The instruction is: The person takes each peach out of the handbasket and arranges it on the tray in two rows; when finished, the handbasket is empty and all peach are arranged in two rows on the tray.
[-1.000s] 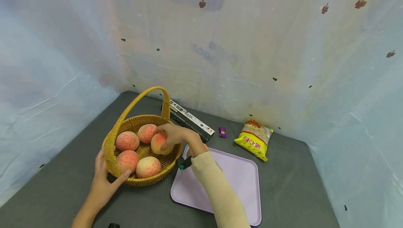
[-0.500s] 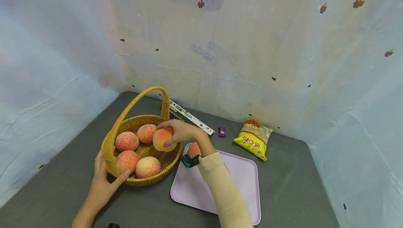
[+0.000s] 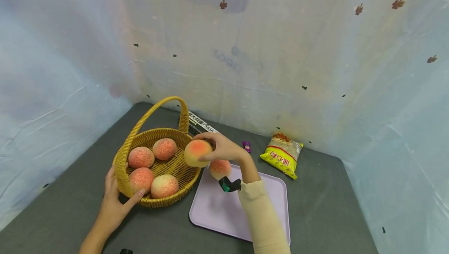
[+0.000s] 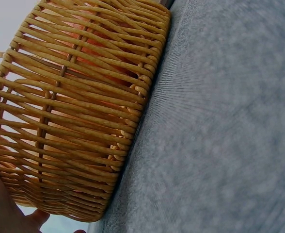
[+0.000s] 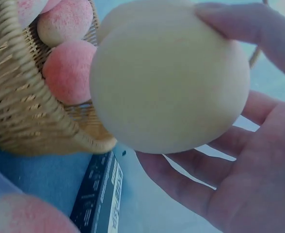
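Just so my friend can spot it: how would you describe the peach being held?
Find the big golden wicker basket. By its edge nearest the lilac tray, a right hand grips the peach. Unlike the speckled peaches nearby, it is unspeckled pale yellow with a soft orange blush.

Left forearm, bare, angles up from bottom of head view; left hand grips, left thumb spread wide from left fingers. Right arm, in pale cream sleeve, slants up toward person's left; right wrist bends, right hand clasps, right thumb opposing curved right fingers, palm visible from wrist view.
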`<state>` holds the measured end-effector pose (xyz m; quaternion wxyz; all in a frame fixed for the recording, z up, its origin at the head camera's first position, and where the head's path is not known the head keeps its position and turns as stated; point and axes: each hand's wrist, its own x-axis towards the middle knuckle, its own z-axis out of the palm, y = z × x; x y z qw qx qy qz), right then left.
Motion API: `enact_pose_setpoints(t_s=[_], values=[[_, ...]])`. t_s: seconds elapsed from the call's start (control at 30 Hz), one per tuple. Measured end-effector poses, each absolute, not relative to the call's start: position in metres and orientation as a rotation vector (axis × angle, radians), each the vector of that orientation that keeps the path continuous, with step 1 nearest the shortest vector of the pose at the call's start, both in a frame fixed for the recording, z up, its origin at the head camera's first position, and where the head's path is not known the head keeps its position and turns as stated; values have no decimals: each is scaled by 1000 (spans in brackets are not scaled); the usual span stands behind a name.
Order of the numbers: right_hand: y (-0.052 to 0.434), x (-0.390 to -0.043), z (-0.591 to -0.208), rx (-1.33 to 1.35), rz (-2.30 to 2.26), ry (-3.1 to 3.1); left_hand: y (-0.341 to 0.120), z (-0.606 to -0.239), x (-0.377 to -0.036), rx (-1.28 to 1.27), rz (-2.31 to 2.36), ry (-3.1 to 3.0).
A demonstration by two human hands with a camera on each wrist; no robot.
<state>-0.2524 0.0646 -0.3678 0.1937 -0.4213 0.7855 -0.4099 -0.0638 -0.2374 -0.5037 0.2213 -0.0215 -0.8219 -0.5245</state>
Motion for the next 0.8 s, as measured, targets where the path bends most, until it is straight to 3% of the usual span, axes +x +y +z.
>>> enact_pose_setpoints(t_s=[0.8], values=[[151,-239,-395,-1021,-1322,2307,-238,-504,-64,-58,-1465,-2277]])
